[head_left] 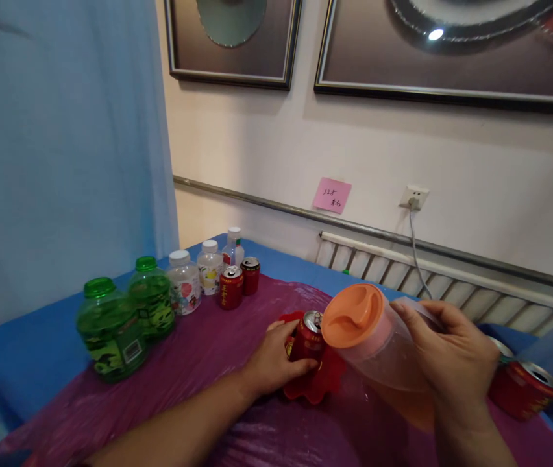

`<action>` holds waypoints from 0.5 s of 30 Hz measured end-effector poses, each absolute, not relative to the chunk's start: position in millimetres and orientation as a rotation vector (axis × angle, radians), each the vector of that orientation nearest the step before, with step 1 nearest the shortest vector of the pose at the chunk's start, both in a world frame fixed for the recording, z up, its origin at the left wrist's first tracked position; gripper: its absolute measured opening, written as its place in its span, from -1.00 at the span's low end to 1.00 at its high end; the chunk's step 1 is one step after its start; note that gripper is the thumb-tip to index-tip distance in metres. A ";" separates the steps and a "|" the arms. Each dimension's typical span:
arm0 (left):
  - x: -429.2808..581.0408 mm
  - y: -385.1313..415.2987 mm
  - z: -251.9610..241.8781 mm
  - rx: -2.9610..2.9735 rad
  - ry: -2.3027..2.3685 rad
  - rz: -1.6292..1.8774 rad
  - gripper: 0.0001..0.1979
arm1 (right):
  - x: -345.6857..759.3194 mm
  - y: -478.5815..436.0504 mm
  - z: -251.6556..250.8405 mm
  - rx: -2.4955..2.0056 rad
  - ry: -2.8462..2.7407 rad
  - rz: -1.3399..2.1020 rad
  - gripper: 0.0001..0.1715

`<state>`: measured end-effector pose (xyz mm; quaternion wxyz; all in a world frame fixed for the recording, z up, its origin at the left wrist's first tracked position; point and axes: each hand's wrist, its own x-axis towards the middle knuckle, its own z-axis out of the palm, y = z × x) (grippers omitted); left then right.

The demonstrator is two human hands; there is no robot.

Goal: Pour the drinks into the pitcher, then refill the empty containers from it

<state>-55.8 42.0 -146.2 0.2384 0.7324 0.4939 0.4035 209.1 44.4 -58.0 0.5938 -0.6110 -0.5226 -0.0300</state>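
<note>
My left hand is wrapped round a red drink can with an opened top. The can stands on a red scalloped tray. My right hand grips the handle of a translucent pitcher with an orange lid. The pitcher is tilted left, its lid close beside the can's top, and some liquid shows inside it. Whether liquid is flowing into the can I cannot tell.
Left on the purple plastic sheet stand green-capped bottles, white-capped bottles and two red cans. More red cans are at right. A blue curtain hangs left; a radiator lines the wall.
</note>
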 end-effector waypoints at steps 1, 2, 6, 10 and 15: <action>-55.7 42.0 -146.0 2.005 1.349 1.108 -0.39 | 209.0 44.4 -58.0 -1.420 -1.217 -0.069 -0.27; -55.7 42.1 -145.9 2.002 1.352 1.112 -0.39 | 208.8 44.3 -57.9 -1.418 -1.220 -0.065 -0.27; -55.2 41.9 -145.7 1.996 1.379 1.107 -0.41 | 208.0 43.5 -56.6 -1.427 -1.231 -0.053 -0.28; -55.3 42.0 -145.4 2.019 1.379 1.099 -0.42 | 207.1 42.7 -55.2 -1.404 -1.229 -0.068 -0.26; -55.6 42.1 -145.7 2.004 1.390 1.126 -0.38 | 207.3 42.5 -54.9 -1.406 -1.226 -0.074 -0.26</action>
